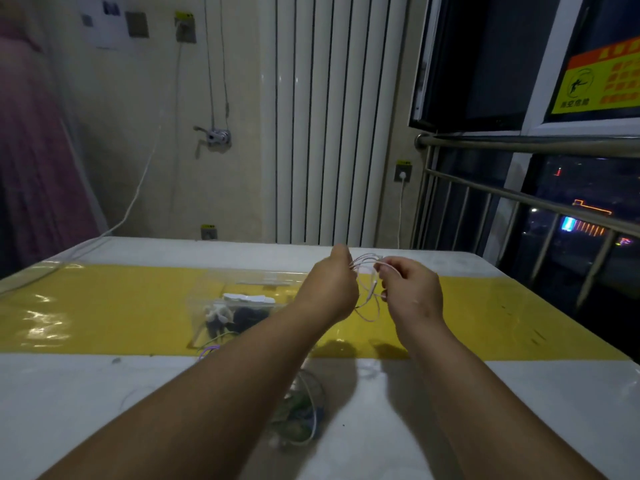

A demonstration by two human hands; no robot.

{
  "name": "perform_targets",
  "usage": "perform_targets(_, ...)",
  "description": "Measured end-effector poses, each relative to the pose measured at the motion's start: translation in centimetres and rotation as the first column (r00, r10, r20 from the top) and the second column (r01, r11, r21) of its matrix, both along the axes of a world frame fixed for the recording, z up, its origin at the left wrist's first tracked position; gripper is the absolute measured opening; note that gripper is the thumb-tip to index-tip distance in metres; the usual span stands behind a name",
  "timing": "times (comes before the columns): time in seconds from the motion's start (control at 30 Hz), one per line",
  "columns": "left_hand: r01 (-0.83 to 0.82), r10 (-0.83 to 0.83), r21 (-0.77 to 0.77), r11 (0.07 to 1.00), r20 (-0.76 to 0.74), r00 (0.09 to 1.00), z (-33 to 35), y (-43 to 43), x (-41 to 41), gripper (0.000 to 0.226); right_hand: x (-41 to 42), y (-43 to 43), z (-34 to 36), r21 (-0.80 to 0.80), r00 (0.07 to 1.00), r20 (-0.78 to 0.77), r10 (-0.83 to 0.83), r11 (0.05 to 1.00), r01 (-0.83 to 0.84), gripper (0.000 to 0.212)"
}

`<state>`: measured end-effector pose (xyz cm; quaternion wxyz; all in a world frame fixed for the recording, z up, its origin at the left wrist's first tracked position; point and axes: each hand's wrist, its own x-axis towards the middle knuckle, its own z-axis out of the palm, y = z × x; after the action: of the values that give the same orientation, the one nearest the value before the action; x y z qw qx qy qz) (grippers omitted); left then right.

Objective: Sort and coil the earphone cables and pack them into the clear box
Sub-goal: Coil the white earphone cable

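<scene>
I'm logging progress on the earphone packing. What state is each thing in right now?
white cable, partly looped, held in the air between both hands.
left hand, pinches the white cable's loops.
right hand, holds a strand of the white cable.
clear box, on the yellow mat, white and black bundles inside.
cable pile, tangled, lying loose on the table.

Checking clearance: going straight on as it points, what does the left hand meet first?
The left hand pinches the white cable; beyond it the way looks free to the radiator, depth unclear.
</scene>
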<state>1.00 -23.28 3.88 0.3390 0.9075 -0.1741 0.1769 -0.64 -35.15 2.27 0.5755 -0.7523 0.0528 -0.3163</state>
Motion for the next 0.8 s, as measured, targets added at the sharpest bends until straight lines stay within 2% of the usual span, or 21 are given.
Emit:
perform_targets(0.1,-0.005,0.011,-0.095,0.995,0.068,0.998,1.8,1.8,-1.0,0.004,-0.7,2.0,1.4,0.017,0.997,0.071,0.014,1.000,-0.015,0.008)
perform_targets(0.23,-0.024,0.050,-0.195,0.980,0.132,0.990,3.2,5.6,-2.2,0.004,-1.4,6.2,2.8,-0.004,0.986,0.143,0.083,0.997,-0.083,0.008)
perform_targets(0.43,-0.126,0.163,-0.275,0.953,0.114,0.980,2.7,13.3,-3.6,0.019,-2.5,13.6,3.0,-0.093,0.966,0.181,0.186,0.981,-0.171,0.013)
perform_targets(0.5,-0.175,0.211,-0.326,0.929,0.077,0.974,2.2,16.1,-4.0,0.024,-2.7,16.0,2.9,-0.092,0.962,0.176,0.209,0.977,-0.195,0.012)
perform_targets(0.67,-0.261,0.260,-0.487,0.833,-0.072,0.963,0.0,22.2,-4.5,0.011,-3.1,21.5,1.8,-0.090,0.940,0.134,0.314,0.948,-0.304,0.008)
perform_targets(0.8,-0.302,0.204,-0.560,0.772,-0.232,0.951,-1.7,26.1,-4.4,0.024,-3.1,24.5,-0.4,-0.157,0.902,-0.015,0.432,0.890,-0.429,0.014)
